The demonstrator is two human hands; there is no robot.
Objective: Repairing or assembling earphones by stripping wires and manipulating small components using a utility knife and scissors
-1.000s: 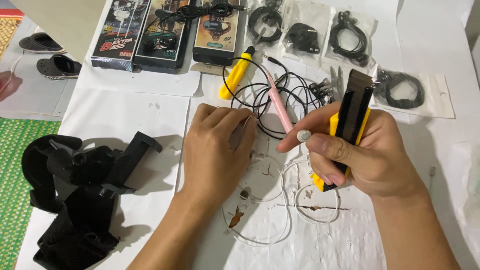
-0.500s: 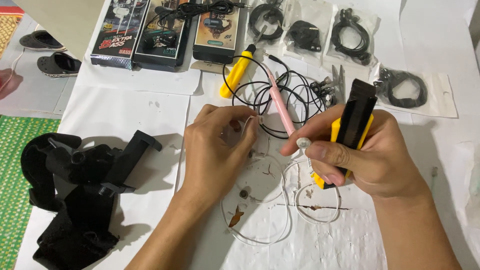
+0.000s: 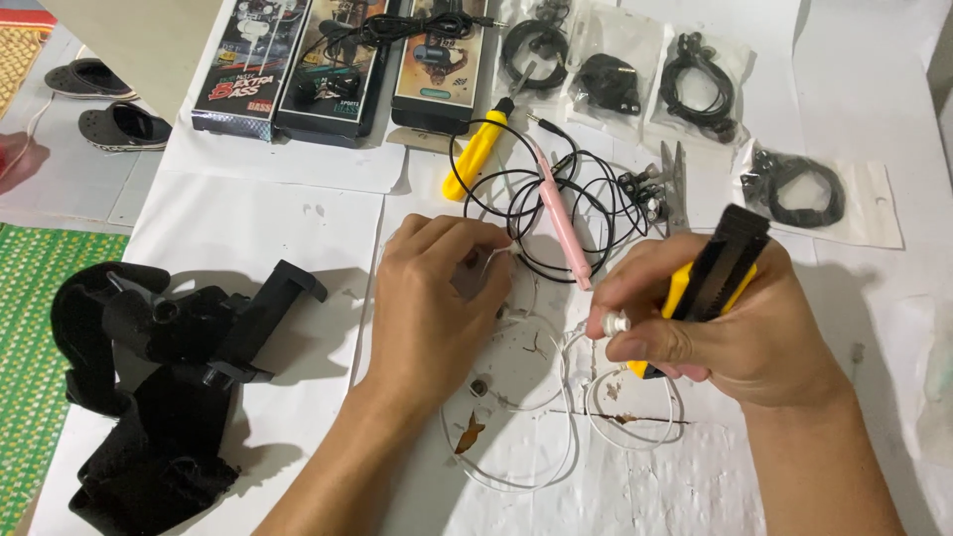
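While the white cable (image 3: 556, 427) loops nearest on the paper, the right hand (image 3: 735, 323) has slid down w/ the cutter (image 3: 710, 283), now pinching an earbud (image 3: 611, 324). Left hand (image 3: 437, 308), barely moved, nips the cable's end. Farther back: black wires (image 3: 536, 213), boxes (image 3: 328, 65).

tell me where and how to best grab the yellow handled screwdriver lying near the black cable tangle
Grip the yellow handled screwdriver around the middle of its thick yellow handle, coming down from above, fingers closing across its width. It lies flat and slanted on the white paper, black end toward the boxes. Its left side looks freer; the black cable tangle crowds the right.
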